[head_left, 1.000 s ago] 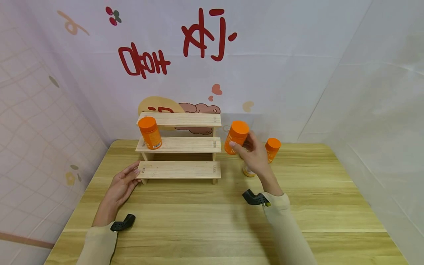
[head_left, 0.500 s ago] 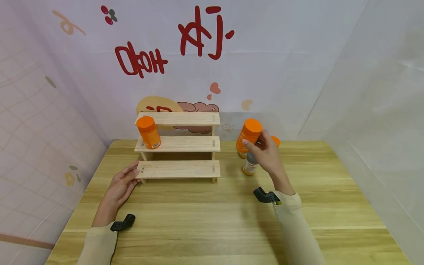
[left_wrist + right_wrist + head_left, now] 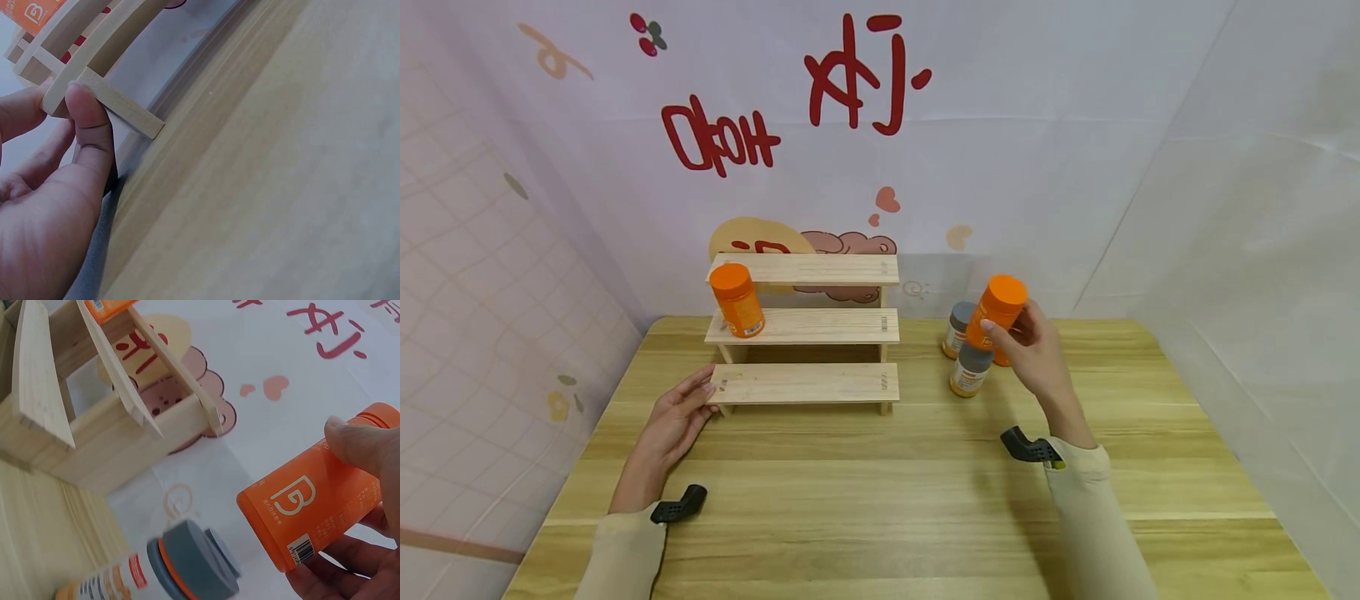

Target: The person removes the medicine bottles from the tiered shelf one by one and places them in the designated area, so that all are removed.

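Observation:
My right hand (image 3: pixel 1033 350) grips an orange bottle (image 3: pixel 997 310) with an orange lid, held above the table beside two grey-lidded bottles. In the right wrist view the thumb presses one side of this bottle (image 3: pixel 306 494) and the fingers wrap the other. My left hand (image 3: pixel 677 417) pinches the left end of the lowest board of a three-tier wooden shelf (image 3: pixel 805 383); in the left wrist view, thumb and fingers (image 3: pixel 89 115) hold that board's corner. A second orange bottle (image 3: pixel 739 302) stands on the middle tier at its left end.
Two grey-lidded bottles, one in front (image 3: pixel 970 372) and one behind (image 3: pixel 957 332), stand right of the shelf. Another orange bottle (image 3: pixel 1002 357) is mostly hidden behind my right hand's bottle. A printed cloth wall (image 3: pixel 1037 167) rises behind the wooden table (image 3: pixel 850 500).
My right hand has carried its orange bottle rightward, away from the shelf, uncovering the grey-lidded bottles. My left hand stays at the shelf's lowest board.

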The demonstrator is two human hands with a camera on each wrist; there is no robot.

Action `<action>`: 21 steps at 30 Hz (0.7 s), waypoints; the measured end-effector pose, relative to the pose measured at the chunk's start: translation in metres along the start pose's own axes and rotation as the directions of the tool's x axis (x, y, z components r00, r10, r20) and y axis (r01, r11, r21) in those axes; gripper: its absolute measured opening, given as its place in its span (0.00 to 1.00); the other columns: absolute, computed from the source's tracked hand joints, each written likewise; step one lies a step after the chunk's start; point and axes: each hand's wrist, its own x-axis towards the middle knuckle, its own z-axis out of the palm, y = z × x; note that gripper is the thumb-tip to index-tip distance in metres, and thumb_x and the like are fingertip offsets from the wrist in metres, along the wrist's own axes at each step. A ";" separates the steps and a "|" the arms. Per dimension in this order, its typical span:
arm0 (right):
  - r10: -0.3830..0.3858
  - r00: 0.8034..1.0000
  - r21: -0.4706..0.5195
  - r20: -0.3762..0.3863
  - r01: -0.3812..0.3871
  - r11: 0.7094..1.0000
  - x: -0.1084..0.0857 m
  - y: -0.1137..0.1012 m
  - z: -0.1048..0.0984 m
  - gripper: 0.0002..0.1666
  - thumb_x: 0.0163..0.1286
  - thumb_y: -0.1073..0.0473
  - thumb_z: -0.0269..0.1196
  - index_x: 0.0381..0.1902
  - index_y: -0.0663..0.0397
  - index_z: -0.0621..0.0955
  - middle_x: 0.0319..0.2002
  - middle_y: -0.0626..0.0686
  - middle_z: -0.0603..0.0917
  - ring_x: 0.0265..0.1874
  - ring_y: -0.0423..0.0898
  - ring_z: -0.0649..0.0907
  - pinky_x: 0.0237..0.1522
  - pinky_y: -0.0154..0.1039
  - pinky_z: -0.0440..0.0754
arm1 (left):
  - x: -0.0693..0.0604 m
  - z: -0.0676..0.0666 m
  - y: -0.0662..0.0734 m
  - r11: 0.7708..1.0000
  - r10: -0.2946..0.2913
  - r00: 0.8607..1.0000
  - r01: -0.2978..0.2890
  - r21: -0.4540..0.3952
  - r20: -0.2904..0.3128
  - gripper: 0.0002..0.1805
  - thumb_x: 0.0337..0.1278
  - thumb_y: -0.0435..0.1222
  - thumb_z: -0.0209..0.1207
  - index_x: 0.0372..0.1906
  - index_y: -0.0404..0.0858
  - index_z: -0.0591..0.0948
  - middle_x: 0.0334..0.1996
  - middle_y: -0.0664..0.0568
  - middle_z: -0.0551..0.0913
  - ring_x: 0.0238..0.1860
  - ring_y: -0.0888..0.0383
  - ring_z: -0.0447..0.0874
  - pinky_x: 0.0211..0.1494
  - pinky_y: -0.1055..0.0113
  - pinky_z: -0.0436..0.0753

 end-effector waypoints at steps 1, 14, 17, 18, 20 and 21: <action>0.007 1.000 -0.003 -0.004 -0.007 1.000 0.000 0.001 -0.002 0.33 0.75 0.48 0.65 0.72 0.46 0.70 0.64 0.54 0.80 0.58 0.36 0.79 0.60 0.26 0.77 | 0.000 0.000 0.000 1.000 -0.001 1.000 0.001 0.001 0.000 0.28 0.78 0.29 0.51 0.78 0.38 0.66 0.56 0.58 0.77 0.46 0.66 0.79 0.46 0.75 0.82; 0.069 0.997 -0.060 -0.043 -0.072 0.996 -0.008 0.017 -0.023 0.34 0.74 0.46 0.66 0.73 0.45 0.71 0.65 0.54 0.79 0.58 0.34 0.78 0.62 0.28 0.76 | 0.000 0.000 -0.001 1.000 0.004 1.000 -0.004 0.008 0.005 0.29 0.78 0.29 0.52 0.79 0.37 0.63 0.56 0.58 0.78 0.45 0.66 0.79 0.46 0.75 0.82; 0.092 0.995 -0.075 -0.050 -0.095 0.993 -0.011 0.022 -0.027 0.34 0.74 0.44 0.65 0.73 0.44 0.71 0.66 0.54 0.79 0.59 0.34 0.78 0.63 0.29 0.76 | 0.000 0.000 -0.001 1.000 -0.001 1.000 0.001 0.000 0.006 0.26 0.78 0.29 0.52 0.76 0.40 0.69 0.56 0.58 0.78 0.46 0.66 0.79 0.46 0.75 0.82; 0.097 0.994 -0.082 -0.052 -0.101 0.991 -0.012 0.024 -0.029 0.34 0.74 0.44 0.65 0.73 0.43 0.71 0.66 0.55 0.79 0.59 0.35 0.78 0.63 0.30 0.76 | 0.000 0.000 -0.001 1.000 -0.002 1.000 0.002 0.000 0.005 0.26 0.78 0.29 0.52 0.76 0.41 0.69 0.56 0.58 0.78 0.46 0.66 0.78 0.46 0.75 0.82; 0.107 0.993 -0.101 -0.053 -0.112 0.989 -0.014 0.027 -0.032 0.35 0.74 0.43 0.65 0.73 0.42 0.70 0.67 0.55 0.79 0.60 0.36 0.78 0.63 0.33 0.77 | 0.000 0.000 -0.001 1.000 -0.003 1.000 0.003 -0.001 0.002 0.27 0.78 0.29 0.52 0.76 0.41 0.69 0.56 0.58 0.77 0.46 0.66 0.78 0.46 0.75 0.82; 0.108 0.993 -0.112 -0.052 -0.113 0.987 -0.014 0.029 -0.033 0.35 0.74 0.42 0.65 0.74 0.42 0.70 0.67 0.55 0.78 0.60 0.37 0.78 0.64 0.35 0.77 | 0.001 0.000 0.000 1.000 -0.002 1.000 0.002 0.003 0.002 0.28 0.78 0.29 0.52 0.77 0.40 0.66 0.57 0.58 0.77 0.46 0.66 0.78 0.46 0.75 0.81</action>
